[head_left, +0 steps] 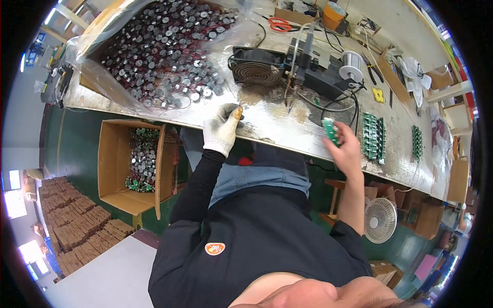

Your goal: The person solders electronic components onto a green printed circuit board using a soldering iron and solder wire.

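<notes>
Grasping green rectangular circuit board point(330, 131) with bare right grip point(347, 153), right of black round-grilled fan point(257, 68); front-left of it, white-gloved left grip point(220, 134) curled, cannot tell if holding anything.

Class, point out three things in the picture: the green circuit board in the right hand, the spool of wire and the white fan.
Green circuit board point(329, 130), head view: middle of its visible face.
Spool of wire point(352, 64), head view: the wound wire.
White fan point(374, 222), head view: the hub of its grille.

On the bench point(275, 127), components point(169, 46) lie left, circuit boards point(368, 136) right.
</notes>
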A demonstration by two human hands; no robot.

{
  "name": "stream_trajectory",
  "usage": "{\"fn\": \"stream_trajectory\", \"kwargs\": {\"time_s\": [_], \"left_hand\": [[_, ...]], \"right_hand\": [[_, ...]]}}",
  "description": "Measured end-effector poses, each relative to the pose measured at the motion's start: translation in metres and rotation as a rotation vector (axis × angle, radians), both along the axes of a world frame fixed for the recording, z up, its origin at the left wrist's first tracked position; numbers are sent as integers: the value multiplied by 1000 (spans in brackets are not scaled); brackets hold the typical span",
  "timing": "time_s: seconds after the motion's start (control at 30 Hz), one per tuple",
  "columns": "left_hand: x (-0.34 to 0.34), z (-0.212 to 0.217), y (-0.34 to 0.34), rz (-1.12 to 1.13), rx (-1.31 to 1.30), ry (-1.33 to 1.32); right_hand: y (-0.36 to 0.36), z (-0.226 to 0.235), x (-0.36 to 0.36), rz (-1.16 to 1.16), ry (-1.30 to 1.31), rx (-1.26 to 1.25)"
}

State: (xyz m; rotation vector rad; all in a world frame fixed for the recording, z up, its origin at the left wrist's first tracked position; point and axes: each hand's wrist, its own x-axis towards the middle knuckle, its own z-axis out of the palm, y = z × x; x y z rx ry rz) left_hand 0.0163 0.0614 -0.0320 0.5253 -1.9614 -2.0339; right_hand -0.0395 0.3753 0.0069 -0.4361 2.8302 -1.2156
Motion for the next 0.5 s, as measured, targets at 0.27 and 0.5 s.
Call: {"fn": "stream_trajectory", "kwargs": {"time_s": [0.27, 0.5], "left_hand": [[-3, 8, 34, -151, 231, -75], [-4, 11, 44, -177, 374, -158]], "right_hand": [[-15, 2, -16, 101, -52, 228], [-14, -15, -20, 127, -59, -22]]}}
